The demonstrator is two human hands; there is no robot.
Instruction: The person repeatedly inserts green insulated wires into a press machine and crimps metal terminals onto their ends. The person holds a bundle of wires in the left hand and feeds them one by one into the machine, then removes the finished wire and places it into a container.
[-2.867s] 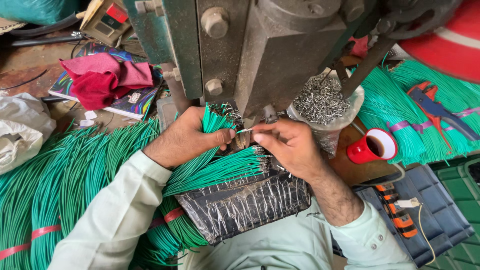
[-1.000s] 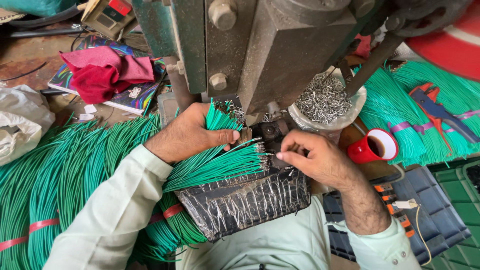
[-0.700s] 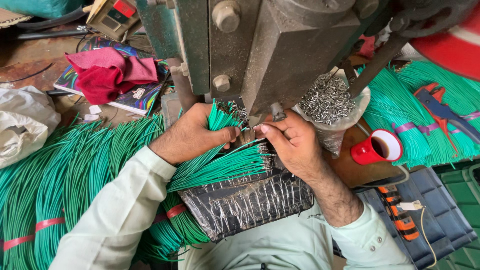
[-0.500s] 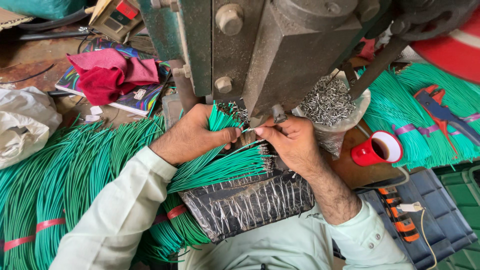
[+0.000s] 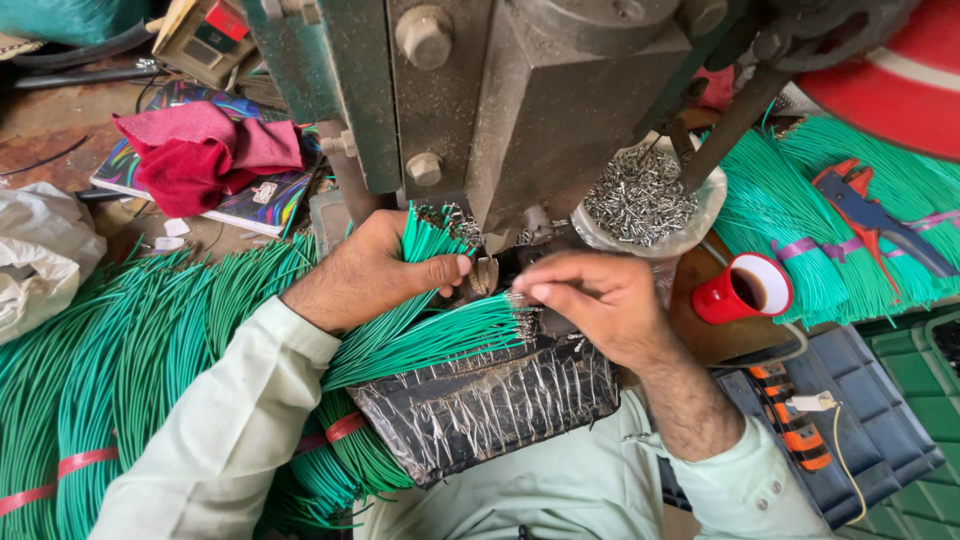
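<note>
Hiding wire tips, press (image 5: 560, 110) blocks view; right hand (image 5: 600, 305) prob. pinching.

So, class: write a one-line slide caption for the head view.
Left hand grips green wires; right hand pinches at their tips under a metal press.

Clear bag of metal bits (image 5: 640, 200) just right of the hands; colourful booklet (image 5: 240, 200) far left; white bag (image 5: 40, 260) beyond.
</note>
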